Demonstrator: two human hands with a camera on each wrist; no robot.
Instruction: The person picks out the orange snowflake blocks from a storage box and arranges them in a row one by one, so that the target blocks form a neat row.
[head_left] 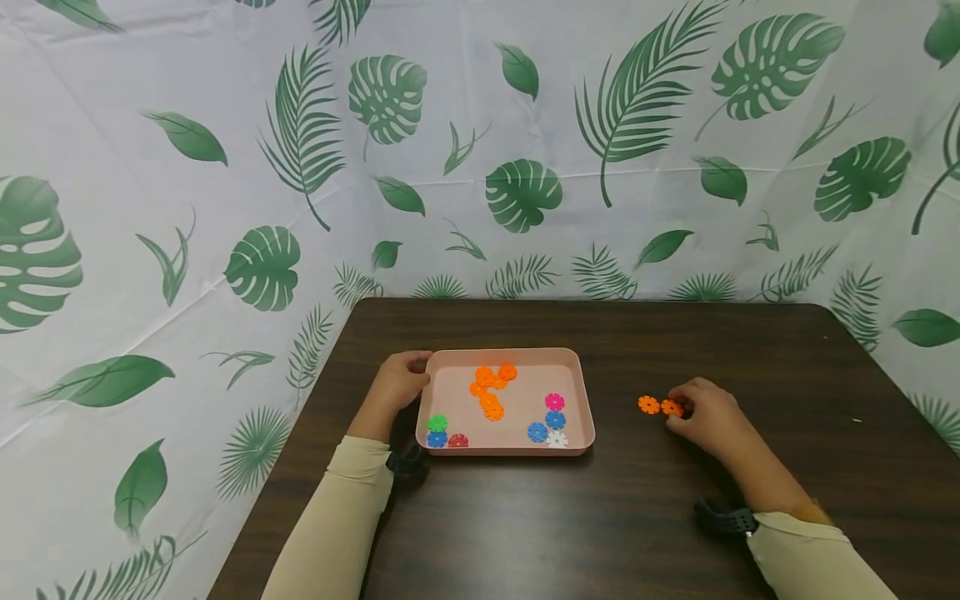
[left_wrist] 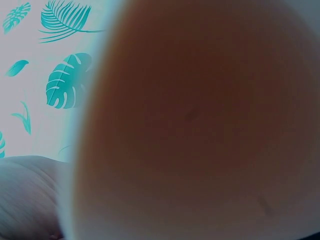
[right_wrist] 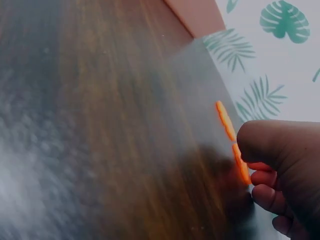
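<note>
My left hand [head_left: 397, 385] holds the left rim of a pink tray [head_left: 502, 357]; in the left wrist view a blurred brown shape fills most of the picture and hides its grip. To the tray's right, my right hand [head_left: 707, 412] pinches the nearer of two orange interlocking discs [head_left: 648, 405] with notched edges. They meet edge to edge in a row, seen side-on as thin orange strips [right_wrist: 225, 120] in the right wrist view. Inside the tray lie a cluster of orange discs [head_left: 491, 407], a green disc [head_left: 437, 423], a pink disc [head_left: 554, 402] and several others.
Both hands work over a dark wooden table [head_left: 517, 525]. Blue discs [head_left: 537, 432], a red disc [head_left: 458, 440] and a white disc [head_left: 557, 440] lie near the tray's front wall. Behind the table hangs a white cloth [head_left: 465, 125] with green leaves.
</note>
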